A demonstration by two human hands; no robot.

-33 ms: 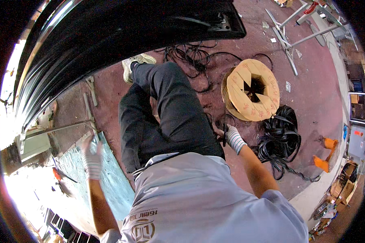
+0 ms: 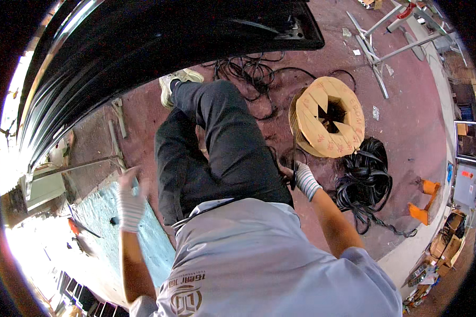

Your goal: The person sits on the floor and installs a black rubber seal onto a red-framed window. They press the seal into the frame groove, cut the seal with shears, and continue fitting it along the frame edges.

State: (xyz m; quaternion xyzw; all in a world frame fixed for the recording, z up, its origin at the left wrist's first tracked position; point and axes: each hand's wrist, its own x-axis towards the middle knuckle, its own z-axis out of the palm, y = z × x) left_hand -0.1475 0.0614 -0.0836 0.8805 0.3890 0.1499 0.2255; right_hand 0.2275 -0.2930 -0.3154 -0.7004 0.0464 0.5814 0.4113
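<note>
Beside my right hip, my right hand (image 2: 304, 178), in a white striped glove, is closed round a black rubber strip (image 2: 294, 158). The strip runs upward next to the near side of a round cardboard reel (image 2: 311, 138). My left hand (image 2: 129, 198), in the same kind of glove, is raised over a pale blue-green board (image 2: 153, 232) on the left. Motion smears its fingers, and I cannot make out anything in it. A heap of coiled black strip (image 2: 367, 182) lies right of my right hand.
A large black glossy panel (image 2: 195, 47) spans the upper left. Loose black strip (image 2: 243, 74) tangles on the reddish floor beyond my legs. A metal stand (image 2: 375, 58) is at the far right, an orange bracket (image 2: 426, 203) nearer. Boxes (image 2: 449, 245) line the right edge.
My left hand has moved a little to the right and farther from me. The right hand stays in place on the strip. The black panel's corner sits very slightly farther right.
</note>
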